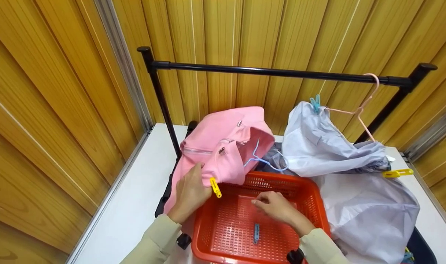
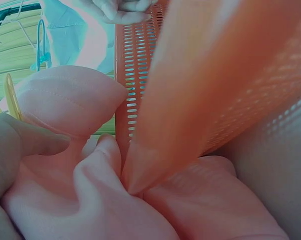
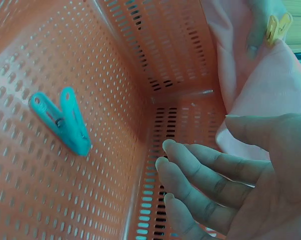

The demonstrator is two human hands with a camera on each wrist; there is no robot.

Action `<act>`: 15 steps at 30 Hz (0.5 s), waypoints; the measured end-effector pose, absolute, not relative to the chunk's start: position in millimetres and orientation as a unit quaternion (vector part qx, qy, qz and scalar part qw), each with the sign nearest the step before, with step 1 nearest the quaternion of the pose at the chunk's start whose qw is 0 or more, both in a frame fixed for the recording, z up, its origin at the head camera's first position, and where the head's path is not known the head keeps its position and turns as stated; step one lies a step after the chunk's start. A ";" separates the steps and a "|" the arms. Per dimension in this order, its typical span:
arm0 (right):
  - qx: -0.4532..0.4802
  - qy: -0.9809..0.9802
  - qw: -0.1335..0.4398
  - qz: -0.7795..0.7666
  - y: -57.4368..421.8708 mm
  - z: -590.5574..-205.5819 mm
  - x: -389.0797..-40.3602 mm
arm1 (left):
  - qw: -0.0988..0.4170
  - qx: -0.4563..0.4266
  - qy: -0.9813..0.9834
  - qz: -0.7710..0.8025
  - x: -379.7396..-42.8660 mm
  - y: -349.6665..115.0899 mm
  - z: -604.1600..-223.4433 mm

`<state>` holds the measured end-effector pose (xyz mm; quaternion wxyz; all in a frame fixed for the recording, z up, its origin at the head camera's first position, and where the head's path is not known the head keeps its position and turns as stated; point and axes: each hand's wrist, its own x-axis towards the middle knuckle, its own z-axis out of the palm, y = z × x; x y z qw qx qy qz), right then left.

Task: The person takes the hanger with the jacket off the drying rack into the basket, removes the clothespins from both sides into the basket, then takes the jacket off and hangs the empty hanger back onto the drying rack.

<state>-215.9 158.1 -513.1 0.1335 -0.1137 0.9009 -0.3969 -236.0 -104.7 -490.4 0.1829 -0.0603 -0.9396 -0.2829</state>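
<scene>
My left hand (image 1: 192, 189) grips the edge of a pink garment with zippers (image 1: 208, 135), which drapes over the far left of a red plastic basket (image 1: 259, 253). A yellow clothespin (image 1: 216, 187) is clipped to the fabric right beside that hand. In the left wrist view the thumb (image 2: 45, 142) lies on the pink cloth. A blue hanger (image 1: 259, 158) pokes out of the garment's opening. Over the basket hovers my right hand (image 1: 277, 207), holding nothing, its fingers loosely bent. Below it a blue clothespin (image 3: 65, 122) lies on the basket floor.
A black rail (image 1: 263, 70) spans the back. From it a pink hanger (image 1: 361, 109) carries a pale grey garment (image 1: 318, 143), with a blue clothespin (image 1: 315, 104) and a yellow clothespin (image 1: 398, 173) on it. A dark container (image 1: 422, 245) with several clothespins stands at the lower right.
</scene>
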 end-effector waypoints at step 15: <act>-0.154 0.856 0.131 -0.476 125.6 -492.4 -207.1 | 0.208 -0.066 -0.937 -0.274 -236.6 -103.8 -492.5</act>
